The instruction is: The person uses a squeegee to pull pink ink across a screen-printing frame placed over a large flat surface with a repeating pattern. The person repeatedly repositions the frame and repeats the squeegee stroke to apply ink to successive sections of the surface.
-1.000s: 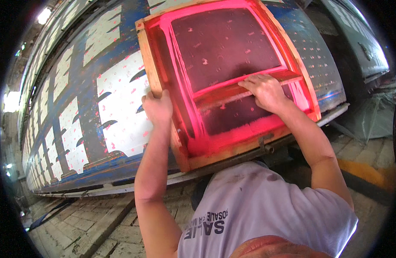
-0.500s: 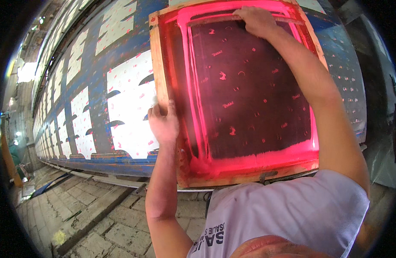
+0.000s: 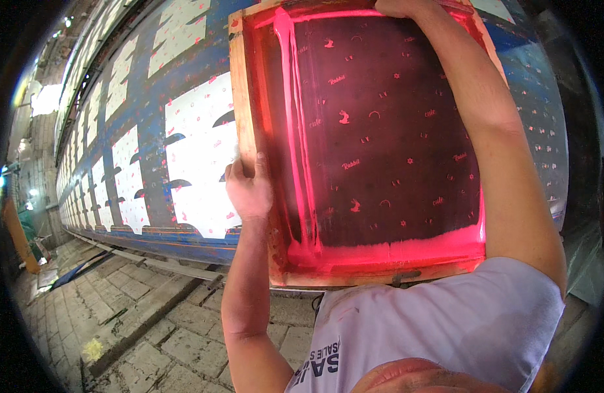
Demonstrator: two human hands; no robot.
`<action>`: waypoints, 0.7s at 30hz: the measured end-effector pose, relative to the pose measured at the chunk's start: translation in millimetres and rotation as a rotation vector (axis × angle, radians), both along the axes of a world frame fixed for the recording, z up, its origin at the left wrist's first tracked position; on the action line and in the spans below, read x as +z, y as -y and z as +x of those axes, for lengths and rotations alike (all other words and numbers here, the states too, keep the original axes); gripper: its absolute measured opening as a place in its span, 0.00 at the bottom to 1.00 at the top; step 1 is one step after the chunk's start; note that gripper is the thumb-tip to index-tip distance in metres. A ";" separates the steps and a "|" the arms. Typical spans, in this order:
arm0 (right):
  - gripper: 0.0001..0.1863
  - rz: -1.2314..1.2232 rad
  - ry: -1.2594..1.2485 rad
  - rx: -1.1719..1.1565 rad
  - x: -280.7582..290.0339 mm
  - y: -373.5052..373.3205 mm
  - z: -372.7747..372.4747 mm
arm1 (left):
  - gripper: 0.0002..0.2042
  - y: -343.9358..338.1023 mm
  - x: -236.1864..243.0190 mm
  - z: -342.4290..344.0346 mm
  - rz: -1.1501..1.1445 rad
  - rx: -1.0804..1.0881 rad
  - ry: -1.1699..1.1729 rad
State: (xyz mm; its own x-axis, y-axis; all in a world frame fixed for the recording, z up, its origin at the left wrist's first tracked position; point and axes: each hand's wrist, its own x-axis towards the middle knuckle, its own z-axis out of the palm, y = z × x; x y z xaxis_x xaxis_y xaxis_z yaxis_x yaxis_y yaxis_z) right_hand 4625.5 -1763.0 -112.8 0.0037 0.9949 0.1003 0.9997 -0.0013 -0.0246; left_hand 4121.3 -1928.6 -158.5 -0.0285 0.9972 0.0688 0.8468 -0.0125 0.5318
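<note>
A wooden-framed printing screen (image 3: 244, 85) lies on the long table, its dark mesh (image 3: 393, 141) dotted with small pink motifs. Wet pink ink (image 3: 407, 252) borders the mesh, thick along its near side and in streaks down the left. My left hand (image 3: 251, 190) grips the frame's left rail, fingers bent at its edge. At the screen's far end is my right hand (image 3: 399, 8), closed and cut by the picture's top edge. It is on the squeegee, which the earlier frame shows as a long bar; now the bar is mostly hidden or out of view.
White cut fabric pieces (image 3: 200, 157) with pink prints lie in rows on the blue-stained table (image 3: 184, 245), stretching away to the left. More printed pieces show right of the screen. A brick floor (image 3: 184, 334) runs along the table's near side.
My right hand has moved farther away, to the screen's far end, taking the squeegee with it. The ink band at the far end looks thinner. My left hand stays on the frame.
</note>
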 end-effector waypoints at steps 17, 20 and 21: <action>0.23 -0.160 -0.166 0.054 20.6 303.3 -151.6 | 0.28 -3.9 4.4 -3.6 -0.047 -0.060 -0.028; 0.23 -0.186 -0.138 0.042 22.5 363.0 -185.3 | 0.29 -2.5 3.3 -6.6 -0.038 -0.086 0.015; 0.23 -0.183 -0.145 0.038 22.9 384.3 -197.2 | 0.29 -1.8 3.1 -7.2 -0.026 -0.093 0.014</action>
State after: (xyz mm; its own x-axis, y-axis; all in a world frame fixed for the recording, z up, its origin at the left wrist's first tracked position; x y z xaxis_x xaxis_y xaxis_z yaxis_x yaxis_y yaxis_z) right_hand 4428.3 -2147.3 -89.9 -0.0326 0.9962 -0.0802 0.9851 0.0185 -0.1709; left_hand 4114.1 -1926.8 -155.5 0.0634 0.9971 0.0431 0.8352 -0.0767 0.5446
